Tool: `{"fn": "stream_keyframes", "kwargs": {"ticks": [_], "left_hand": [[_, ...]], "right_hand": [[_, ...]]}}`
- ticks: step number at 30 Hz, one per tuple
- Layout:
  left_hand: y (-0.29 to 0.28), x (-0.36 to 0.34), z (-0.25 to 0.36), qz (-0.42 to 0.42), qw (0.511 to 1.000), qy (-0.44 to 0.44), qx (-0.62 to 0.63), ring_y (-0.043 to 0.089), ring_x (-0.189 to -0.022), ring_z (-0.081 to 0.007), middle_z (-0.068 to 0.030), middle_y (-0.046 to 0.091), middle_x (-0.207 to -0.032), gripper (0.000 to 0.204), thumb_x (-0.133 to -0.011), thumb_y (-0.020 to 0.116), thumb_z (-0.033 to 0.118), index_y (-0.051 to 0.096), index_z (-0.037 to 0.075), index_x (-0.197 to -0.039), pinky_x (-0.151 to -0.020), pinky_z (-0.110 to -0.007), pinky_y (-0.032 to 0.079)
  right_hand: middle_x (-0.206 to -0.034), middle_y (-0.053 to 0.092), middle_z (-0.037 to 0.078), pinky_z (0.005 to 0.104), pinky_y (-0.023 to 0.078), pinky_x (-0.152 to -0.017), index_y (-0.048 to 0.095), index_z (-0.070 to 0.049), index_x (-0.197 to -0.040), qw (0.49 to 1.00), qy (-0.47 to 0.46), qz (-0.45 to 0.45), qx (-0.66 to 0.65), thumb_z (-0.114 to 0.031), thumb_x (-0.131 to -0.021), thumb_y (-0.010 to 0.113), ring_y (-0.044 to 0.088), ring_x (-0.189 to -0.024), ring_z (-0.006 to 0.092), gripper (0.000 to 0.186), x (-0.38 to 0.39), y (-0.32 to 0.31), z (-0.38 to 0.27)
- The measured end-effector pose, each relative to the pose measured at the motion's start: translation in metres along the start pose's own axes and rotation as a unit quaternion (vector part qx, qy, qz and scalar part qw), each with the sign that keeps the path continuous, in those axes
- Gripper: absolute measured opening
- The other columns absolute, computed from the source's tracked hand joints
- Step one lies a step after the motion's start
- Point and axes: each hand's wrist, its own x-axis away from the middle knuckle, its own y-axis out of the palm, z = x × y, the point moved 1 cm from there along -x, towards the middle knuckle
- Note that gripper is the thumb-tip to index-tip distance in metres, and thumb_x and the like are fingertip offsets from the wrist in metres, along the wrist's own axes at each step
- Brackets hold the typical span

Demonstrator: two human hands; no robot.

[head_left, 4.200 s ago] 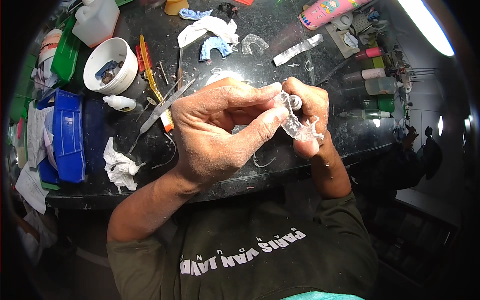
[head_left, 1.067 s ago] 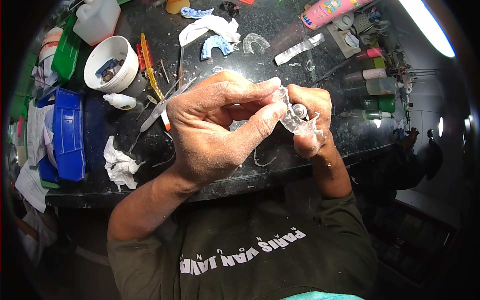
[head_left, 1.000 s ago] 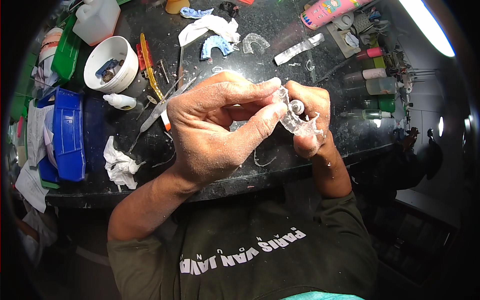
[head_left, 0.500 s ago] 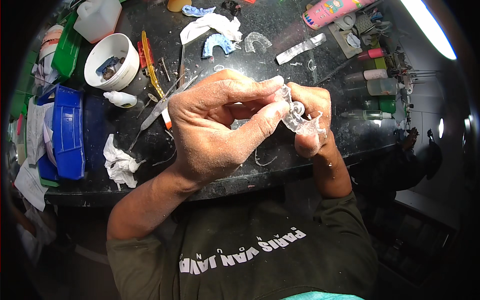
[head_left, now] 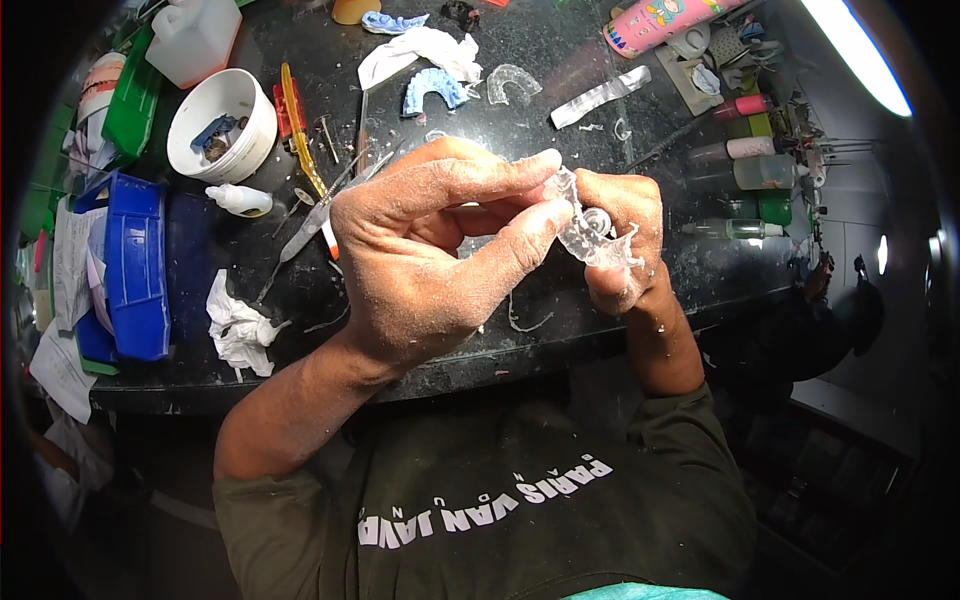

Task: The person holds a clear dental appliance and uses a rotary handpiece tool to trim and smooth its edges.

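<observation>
Tray (head_left: 579, 243), clear and arched, held above the counter (head_left: 700, 265) | left grip (head_left: 405, 260) pinches its upper end, I judge for steadiness | right grip (head_left: 632, 212) encloses a round-ended tool (head_left: 597, 221), thumb (head_left: 612, 287) likely bracing the tray

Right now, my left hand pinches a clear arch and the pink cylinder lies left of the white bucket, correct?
No, the head view shows the pink cylinder right of the white bucket; your left hand does pinch a clear arch.
</observation>
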Motion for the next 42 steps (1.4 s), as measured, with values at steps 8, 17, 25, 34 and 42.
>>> {"fn": "stream_keyframes", "kwargs": {"ticks": [8,17,25,34,42], "left_hand": [[-0.014,-0.013,0.002,-0.006,0.961,0.164,-0.225,0.066,-0.082,-0.0154,-0.0136,0.065,-0.092,0.029,-0.074,0.069,-0.018,0.068,-0.008,-0.101,-0.073,-0.025,0.055],[0.005,-0.014,0.000,0.080,0.993,-0.011,-0.089,0.068,-0.085,-0.0183,-0.0135,0.067,-0.091,0.038,-0.077,0.068,-0.015,0.061,-0.010,-0.114,-0.078,-0.027,0.058],[-0.004,-0.007,-0.018,0.030,0.980,-0.188,0.059,0.069,-0.091,-0.0227,-0.0208,0.068,-0.104,0.025,-0.089,0.064,-0.003,0.060,-0.010,-0.113,-0.085,-0.035,0.059],[-0.005,-0.004,-0.009,0.018,0.957,-0.251,0.147,0.070,-0.084,-0.0229,-0.0197,0.068,-0.099,0.022,-0.087,0.065,-0.002,0.061,-0.008,-0.107,-0.079,-0.034,0.060],[0.000,0.000,-0.004,0.001,0.933,-0.293,0.210,0.070,-0.084,-0.0219,-0.0180,0.068,-0.097,0.019,-0.087,0.064,-0.002,0.062,-0.006,-0.105,-0.077,-0.032,0.061]], "right_hand": [[-0.055,0.044,0.000,0.0245,0.033,-0.045,0.051,-0.005,-0.069,0.997,0.016,0.067,-0.015,-0.056,-0.070,0.080,0.041,-0.048,0.0083,0.059,0.005,-0.004,0.001],[-0.063,0.064,0.011,0.0259,0.047,-0.047,0.063,-0.001,-0.081,0.962,-0.144,0.192,0.126,-0.002,-0.071,0.081,0.062,-0.049,0.0175,0.021,0.004,0.003,-0.008],[-0.061,0.062,0.009,0.0250,0.047,-0.047,0.064,0.000,-0.082,0.966,-0.156,0.172,0.116,-0.003,-0.072,0.082,0.062,-0.050,0.0157,0.020,0.003,0.004,-0.001],[-0.055,0.045,0.001,0.0249,0.037,-0.045,0.055,-0.004,-0.075,0.996,0.002,0.060,0.068,-0.073,-0.063,0.074,0.045,-0.047,0.0102,0.073,0.003,-0.005,0.012],[-0.054,0.043,0.003,0.0285,0.036,-0.044,0.051,-0.004,-0.069,0.998,0.025,0.043,0.038,-0.085,-0.069,0.055,0.047,-0.046,0.0145,0.081,-0.001,0.002,0.011]]}}
